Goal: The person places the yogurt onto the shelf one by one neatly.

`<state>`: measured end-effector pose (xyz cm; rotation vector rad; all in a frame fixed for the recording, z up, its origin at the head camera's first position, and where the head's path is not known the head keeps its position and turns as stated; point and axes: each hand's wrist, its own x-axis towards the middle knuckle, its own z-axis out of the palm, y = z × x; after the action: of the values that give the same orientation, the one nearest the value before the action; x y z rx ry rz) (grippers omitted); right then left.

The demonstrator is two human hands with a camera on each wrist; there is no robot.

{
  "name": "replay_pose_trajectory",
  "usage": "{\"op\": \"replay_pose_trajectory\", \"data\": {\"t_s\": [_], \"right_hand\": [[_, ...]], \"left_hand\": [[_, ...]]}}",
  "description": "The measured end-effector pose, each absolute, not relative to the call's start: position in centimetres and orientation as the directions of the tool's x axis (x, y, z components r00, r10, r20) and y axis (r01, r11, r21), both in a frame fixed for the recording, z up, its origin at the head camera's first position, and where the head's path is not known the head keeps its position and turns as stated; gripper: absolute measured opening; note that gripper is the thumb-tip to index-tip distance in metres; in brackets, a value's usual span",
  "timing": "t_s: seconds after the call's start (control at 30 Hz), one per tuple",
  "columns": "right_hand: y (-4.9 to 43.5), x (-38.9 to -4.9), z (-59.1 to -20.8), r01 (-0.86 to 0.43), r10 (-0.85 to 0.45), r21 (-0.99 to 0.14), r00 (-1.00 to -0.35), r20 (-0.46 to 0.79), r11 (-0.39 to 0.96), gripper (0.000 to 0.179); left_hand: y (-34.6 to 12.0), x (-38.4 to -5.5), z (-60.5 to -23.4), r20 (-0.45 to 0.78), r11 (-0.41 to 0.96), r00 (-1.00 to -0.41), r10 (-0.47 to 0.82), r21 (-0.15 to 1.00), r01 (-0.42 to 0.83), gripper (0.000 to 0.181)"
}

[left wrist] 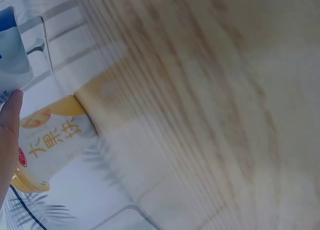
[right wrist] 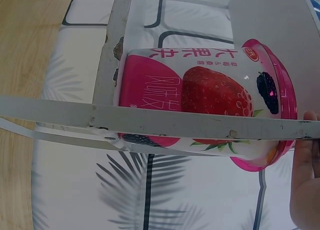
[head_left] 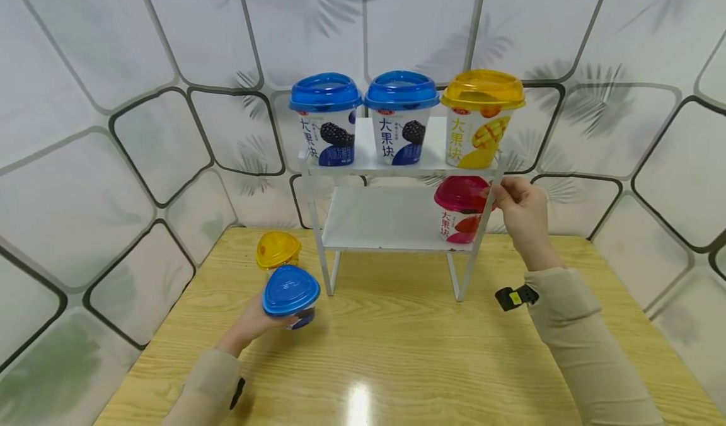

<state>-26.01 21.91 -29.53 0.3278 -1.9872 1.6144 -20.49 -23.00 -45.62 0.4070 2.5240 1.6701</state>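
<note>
My left hand (head_left: 266,319) grips a blue-lidded cup (head_left: 291,293) that stands on the wooden table (head_left: 397,350) at the left. In the left wrist view the cup's blue and white side (left wrist: 12,49) shows above one of my fingers (left wrist: 10,120). Just behind it stands a yellow-lidded cup (head_left: 277,249), also visible as the mango cup (left wrist: 47,140). My right hand (head_left: 501,196) pinches the pink lid of a strawberry cup (head_left: 460,215) on the right end of the white shelf's lower tier (head_left: 386,218). The right wrist view shows that cup (right wrist: 200,94) behind a shelf rail (right wrist: 150,122).
On the shelf's top tier (head_left: 368,161) stand two blue-lidded blackberry cups (head_left: 326,120) (head_left: 401,118) and a yellow-lidded mango cup (head_left: 482,120). A wall patterned with dark lines rises behind the table. The lower tier's left part is bare.
</note>
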Motion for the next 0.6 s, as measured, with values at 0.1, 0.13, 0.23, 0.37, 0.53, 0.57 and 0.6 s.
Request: {"op": "replay_pose_trajectory", "data": {"t_s": [0.1,0.13,0.23,0.37,0.53,0.57,0.6], "right_hand": [[22.0,-26.0,-29.5,-0.512,0.147,-0.823,-0.819,0.554,0.247,0.023],[22.0,-26.1,-29.5,-0.510,0.148,-0.824,-0.821,0.552,0.245,0.023],[22.0,-26.1,-29.6,-0.507,0.149,-0.827,-0.823,0.549,0.243,0.023],[22.1,-26.2,-29.6,-0.509,0.147,-0.829,-0.824,0.547,0.233,0.023],[22.1,-26.2,-29.6,-0.513,0.146,-0.828,-0.822,0.550,0.227,0.024],[22.1,-26.2,-29.6,-0.514,0.146,-0.827,-0.821,0.551,0.228,0.024],[22.0,-26.1,-29.6,-0.516,0.145,-0.826,-0.821,0.553,0.228,0.024]], "left_hand": [[-22.6,-20.5,-45.5,0.075,0.355,-0.958,0.275,0.919,0.174,0.090],[-22.5,-20.5,-45.5,0.076,0.347,-0.958,0.278,0.922,0.174,0.090],[-22.2,-20.7,-45.5,0.081,0.328,-0.953,0.291,0.927,0.179,0.089],[-21.7,-20.8,-45.5,0.105,0.311,-0.945,0.311,0.928,0.205,0.089],[-21.1,-21.0,-45.4,0.113,0.291,-0.935,0.335,0.932,0.217,0.091],[-20.9,-21.0,-45.4,0.114,0.290,-0.934,0.338,0.932,0.219,0.090],[-20.8,-21.0,-45.3,0.115,0.292,-0.934,0.339,0.931,0.220,0.090]]}}
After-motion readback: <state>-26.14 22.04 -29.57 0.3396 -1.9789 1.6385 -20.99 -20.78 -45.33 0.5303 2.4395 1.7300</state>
